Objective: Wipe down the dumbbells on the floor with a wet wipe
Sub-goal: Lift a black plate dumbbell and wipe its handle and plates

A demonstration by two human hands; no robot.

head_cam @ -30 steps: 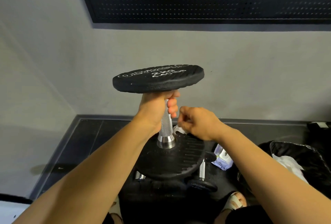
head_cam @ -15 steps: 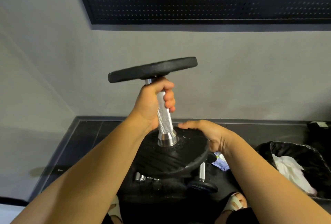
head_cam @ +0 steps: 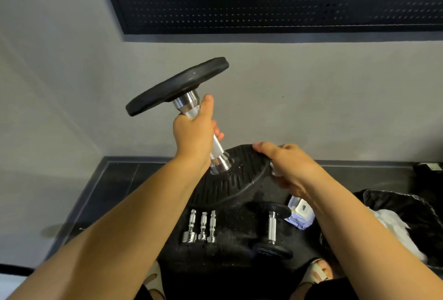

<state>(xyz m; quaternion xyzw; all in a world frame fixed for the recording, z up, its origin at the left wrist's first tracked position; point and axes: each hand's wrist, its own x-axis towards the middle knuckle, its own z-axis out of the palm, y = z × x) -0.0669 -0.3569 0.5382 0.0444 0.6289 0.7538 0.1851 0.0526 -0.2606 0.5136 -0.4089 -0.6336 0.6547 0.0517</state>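
There, the left hand (head_cam: 191,136) had its fingers wrapped tight round the knurled chrome handle of a dumbbell (head_cam: 217,151), held up off the floor and tilted, upper plate leaning left. The right hand (head_cam: 291,167) gripped the rim of the lower plate, thumb on top, fingers curled beneath with a scrap of white wet wipe (head_cam: 275,171) pinched against the edge. Below, a smaller dumbbell (head_cam: 272,227) lay on the black mat (head_cam: 230,251) beside three chrome fittings (head_cam: 200,229) and a wipe packet (head_cam: 300,215).
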